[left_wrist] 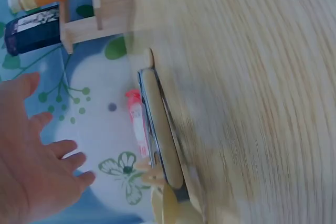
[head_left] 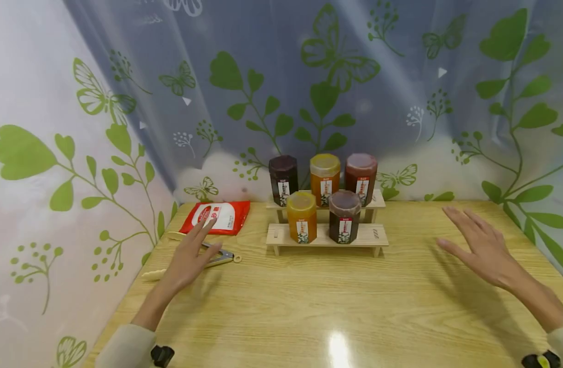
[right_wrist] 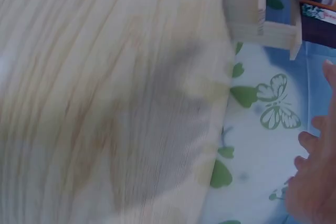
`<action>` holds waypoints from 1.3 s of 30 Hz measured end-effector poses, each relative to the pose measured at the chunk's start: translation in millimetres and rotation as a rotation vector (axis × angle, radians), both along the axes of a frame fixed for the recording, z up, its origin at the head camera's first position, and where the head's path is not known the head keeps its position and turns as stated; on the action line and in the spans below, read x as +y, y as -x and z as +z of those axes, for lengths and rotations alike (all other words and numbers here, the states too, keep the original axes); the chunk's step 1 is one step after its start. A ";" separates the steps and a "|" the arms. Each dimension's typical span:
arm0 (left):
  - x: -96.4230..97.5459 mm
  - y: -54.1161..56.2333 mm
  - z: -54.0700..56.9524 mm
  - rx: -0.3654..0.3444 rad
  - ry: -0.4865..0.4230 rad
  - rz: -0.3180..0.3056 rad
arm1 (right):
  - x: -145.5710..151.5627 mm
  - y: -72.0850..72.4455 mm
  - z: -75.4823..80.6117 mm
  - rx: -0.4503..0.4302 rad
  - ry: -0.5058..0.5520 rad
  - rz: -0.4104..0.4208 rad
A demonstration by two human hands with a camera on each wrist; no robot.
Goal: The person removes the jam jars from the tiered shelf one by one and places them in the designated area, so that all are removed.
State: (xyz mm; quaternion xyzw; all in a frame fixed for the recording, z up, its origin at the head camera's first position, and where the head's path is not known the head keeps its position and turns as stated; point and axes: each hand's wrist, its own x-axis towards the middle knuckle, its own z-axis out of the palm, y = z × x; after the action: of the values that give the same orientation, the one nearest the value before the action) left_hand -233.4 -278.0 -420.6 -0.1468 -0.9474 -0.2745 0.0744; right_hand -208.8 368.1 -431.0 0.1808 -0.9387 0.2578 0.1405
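While hanging over the table on both sides of the wooden stand, holding nothing in the left hand or the right hand, with fingers loose and wide. Left of the stand, nearest to the left hand, lying open like a V, tongs. Also left of the stand but farther back, lying flat, a red packet, seemingly closed, stuff inside hidden. On the stand, sitting like stairs: two jars on the low step, three jars on the high step. Probably set like this for showing each label, back ones above front ones. In one front and one back jar, yellow-orange stuff, maybe jam; in the others, dark purple or reddish stuff. Tops seemingly covered.
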 end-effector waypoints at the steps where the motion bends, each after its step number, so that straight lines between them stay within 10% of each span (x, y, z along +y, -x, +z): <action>1: 0.7 -0.2 0.7 -0.041 -0.053 0.001 | -2.6 -0.7 1.1 -0.036 0.047 0.013; 10: 21.7 -2.3 9.8 -0.376 -0.474 0.016 | -33.4 -1.3 17.2 -0.428 0.402 0.106; 16: 42.9 -0.6 1.0 -0.499 -0.697 -0.008 | -57.4 3.7 12.5 -0.485 0.579 0.192; 24: 87.3 5.5 -17.8 -0.522 -0.850 -0.052 | -93.2 15.7 4.1 -0.528 0.752 0.268; 39: 129.2 22.7 -27.1 -0.500 -1.059 0.078 | -148.3 39.3 0.7 -0.612 0.889 0.177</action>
State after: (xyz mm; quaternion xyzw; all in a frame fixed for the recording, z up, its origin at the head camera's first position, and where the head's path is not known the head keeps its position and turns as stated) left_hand -256.1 -148.8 -447.8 0.0144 -0.6747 -0.7338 -0.0781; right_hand -248.0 219.8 -430.3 0.0989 -0.7186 0.6813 -0.0983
